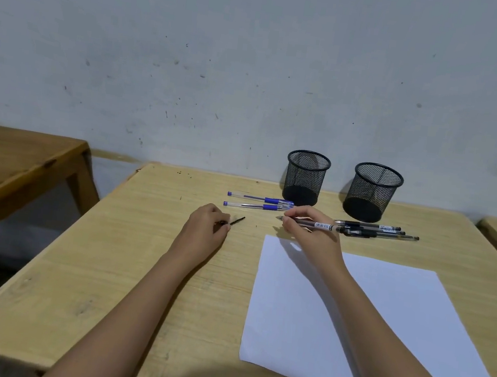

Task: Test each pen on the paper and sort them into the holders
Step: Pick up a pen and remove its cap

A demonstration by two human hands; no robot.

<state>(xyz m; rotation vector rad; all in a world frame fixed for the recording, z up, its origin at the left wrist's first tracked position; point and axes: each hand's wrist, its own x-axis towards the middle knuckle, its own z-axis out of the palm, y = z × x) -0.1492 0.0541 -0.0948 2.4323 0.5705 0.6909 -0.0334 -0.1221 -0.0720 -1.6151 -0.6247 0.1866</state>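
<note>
Right hand (310, 233) pinching an uncapped pen (314, 225) above bench (137, 268), just beyond paper (365, 321). Left hand (206, 227) closed on its black cap (235, 220). Two blue pens (258, 202) and black pens (373, 230) lying before two mesh holders (305, 178)

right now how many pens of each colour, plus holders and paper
blue pens: 2, lying on the table
black pens: 3, one of them held in the right hand
black pen cap: 1, in the left hand
mesh holders: 2
paper sheet: 1
total: 9
</note>
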